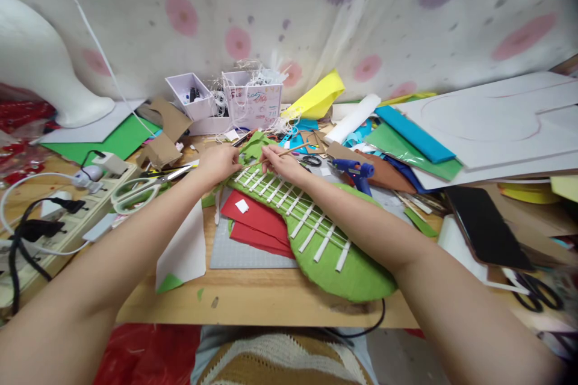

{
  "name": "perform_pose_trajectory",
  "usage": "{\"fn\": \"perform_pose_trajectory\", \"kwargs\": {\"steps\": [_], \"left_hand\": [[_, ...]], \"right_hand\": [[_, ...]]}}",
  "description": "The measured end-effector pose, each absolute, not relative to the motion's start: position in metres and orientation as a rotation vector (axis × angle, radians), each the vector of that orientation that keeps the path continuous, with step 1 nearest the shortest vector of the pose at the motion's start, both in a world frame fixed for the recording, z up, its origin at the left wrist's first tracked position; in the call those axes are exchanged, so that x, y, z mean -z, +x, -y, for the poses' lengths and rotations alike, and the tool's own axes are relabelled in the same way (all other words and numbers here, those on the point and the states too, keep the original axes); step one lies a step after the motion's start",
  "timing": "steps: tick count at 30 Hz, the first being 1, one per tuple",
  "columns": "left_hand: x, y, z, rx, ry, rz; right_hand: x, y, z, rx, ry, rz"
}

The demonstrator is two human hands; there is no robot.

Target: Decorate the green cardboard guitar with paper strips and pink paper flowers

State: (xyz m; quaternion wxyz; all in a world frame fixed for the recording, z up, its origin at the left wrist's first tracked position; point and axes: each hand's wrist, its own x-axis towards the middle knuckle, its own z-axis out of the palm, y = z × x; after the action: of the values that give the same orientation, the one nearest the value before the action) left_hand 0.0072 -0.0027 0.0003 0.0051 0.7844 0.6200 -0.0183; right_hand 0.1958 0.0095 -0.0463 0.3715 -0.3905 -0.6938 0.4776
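Note:
A green cardboard guitar shape point(343, 267) with white cross strips and thin strings lies diagonally on the wooden table. My left hand point(220, 162) is closed in a pinch at the far end of the shape, near the green neck tip point(255, 145). My right hand point(276, 162) is also closed, pinching a thin wooden stick point(293, 150) that points to the right above the neck. Both hands sit close together over the top strips. Red paper sheets point(257, 222) lie under the green shape on a grey cutting mat point(235, 252).
A blue glue gun point(354, 169) lies just right of my hands. White-handled scissors point(135, 189) and a power strip point(67, 216) are at left. Purple boxes point(253, 102), coloured paper, white boards point(506, 120) and a black phone point(485, 228) crowd the back and right.

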Motion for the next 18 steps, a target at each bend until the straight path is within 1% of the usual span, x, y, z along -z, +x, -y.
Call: {"fn": "perform_pose_trajectory", "kwargs": {"steps": [2, 4, 6, 7, 10, 12, 15, 18], "left_hand": [[-0.004, 0.005, 0.005, -0.125, 2.403, -1.999], [-0.009, 0.003, 0.009, -0.353, 2.320, -2.168], [-0.013, -0.001, 0.012, -0.441, 2.235, -2.339], [-0.014, -0.003, 0.013, -0.385, 2.219, -2.375], [-0.012, -0.006, 0.016, 0.020, 2.261, -2.311], [-0.009, -0.003, 0.019, 0.203, 2.341, -2.249], [-0.007, 0.006, 0.023, 0.237, 2.409, -2.198], [-0.008, 0.016, 0.023, 0.234, 2.351, -2.194]], "right_hand": [[0.046, 0.195, -0.009, -1.235, -1.000, 1.771], [0.046, 0.194, -0.008, -1.243, -1.009, 1.765], [0.047, 0.194, -0.008, -1.237, -1.025, 1.771], [0.048, 0.194, -0.008, -1.230, -1.032, 1.780], [0.051, 0.195, -0.009, -1.178, -1.048, 1.823], [0.053, 0.196, -0.009, -1.126, -1.052, 1.862], [0.050, 0.199, -0.006, -1.052, -1.052, 1.927], [0.041, 0.201, -0.001, -0.956, -1.076, 1.991]]}}
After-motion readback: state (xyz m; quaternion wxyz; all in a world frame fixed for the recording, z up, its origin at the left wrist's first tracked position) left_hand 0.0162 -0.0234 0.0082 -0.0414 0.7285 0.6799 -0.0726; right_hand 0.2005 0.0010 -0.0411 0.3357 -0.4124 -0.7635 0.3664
